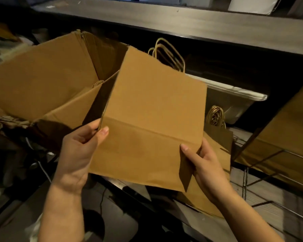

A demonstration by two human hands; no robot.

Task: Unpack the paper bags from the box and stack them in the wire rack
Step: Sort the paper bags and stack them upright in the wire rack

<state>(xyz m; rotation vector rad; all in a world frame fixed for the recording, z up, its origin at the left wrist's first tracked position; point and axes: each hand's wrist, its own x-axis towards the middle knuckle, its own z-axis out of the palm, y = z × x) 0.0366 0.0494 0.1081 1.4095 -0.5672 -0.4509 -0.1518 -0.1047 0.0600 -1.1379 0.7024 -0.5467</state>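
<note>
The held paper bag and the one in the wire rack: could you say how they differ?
The held bag is gripped at its folded bottom by left hand and right hand; the rack bag lies untouched. The held bag shows plainly; the rack bag is mostly hidden behind it. Both are flat brown paper with handles.

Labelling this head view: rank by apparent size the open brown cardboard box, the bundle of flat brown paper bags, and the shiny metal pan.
1-2. Open brown cardboard box and bundle of flat brown paper bags: alike; bundle nearer, so unranked.
3. Shiny metal pan.
</note>
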